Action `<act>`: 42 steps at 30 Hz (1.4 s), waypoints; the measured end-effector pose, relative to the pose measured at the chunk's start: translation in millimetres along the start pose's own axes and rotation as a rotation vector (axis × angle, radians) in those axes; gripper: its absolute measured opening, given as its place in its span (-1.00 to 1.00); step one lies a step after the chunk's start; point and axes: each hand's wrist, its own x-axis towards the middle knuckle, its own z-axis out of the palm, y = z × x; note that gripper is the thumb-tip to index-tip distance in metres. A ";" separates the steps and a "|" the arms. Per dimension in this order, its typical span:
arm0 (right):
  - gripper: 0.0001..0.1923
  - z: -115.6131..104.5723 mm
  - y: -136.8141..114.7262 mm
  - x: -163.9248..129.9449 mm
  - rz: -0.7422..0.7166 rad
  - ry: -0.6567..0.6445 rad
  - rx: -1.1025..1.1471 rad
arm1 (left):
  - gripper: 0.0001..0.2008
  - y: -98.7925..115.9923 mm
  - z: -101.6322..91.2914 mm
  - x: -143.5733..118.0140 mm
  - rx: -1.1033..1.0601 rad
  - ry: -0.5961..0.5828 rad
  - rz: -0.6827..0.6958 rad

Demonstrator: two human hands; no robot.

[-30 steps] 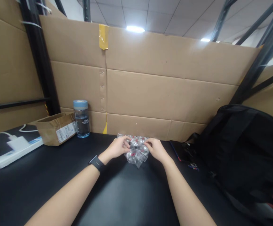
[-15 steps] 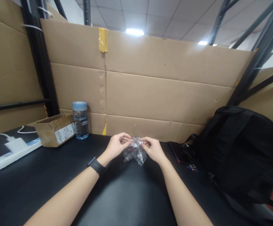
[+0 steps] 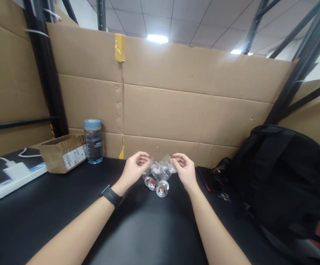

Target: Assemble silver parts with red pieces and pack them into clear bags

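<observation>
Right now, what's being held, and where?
Clear, crinkly plastic packets with shiny round pieces; the left hand seems to pinch their upper left edge, the right hand their upper right.

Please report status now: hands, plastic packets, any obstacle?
Left hand, right hand: at opposite sides of packets. Packets: bunched, shiny round pieces showing. Bottle, backpack: off to the sides.

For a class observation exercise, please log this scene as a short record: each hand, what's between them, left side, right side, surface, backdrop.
left hand: fingertips at the plastic's left side; grip unclear
right hand: fingertips at its right side; grip unclear
between: crinkled clear plastic, round shiny pieces
left side: blue-lidded bottle, brown open box, white power strip
right side: black backpack
surface: black tabletop
backdrop: cardboard panel
</observation>
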 end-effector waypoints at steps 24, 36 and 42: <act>-0.81 11.0 -8.9 -11.5 -0.166 -0.193 -0.386 | -0.77 4.4 15.4 -11.7 -0.282 -0.475 -0.270; -0.74 -2.4 -6.9 0.3 -0.033 0.034 -0.097 | -0.72 13.6 10.8 -16.7 -0.112 -0.601 -0.310; -0.74 -2.4 -2.4 0.3 -0.006 -0.017 -0.083 | -0.31 11.0 8.7 -21.7 -0.039 -0.675 -0.298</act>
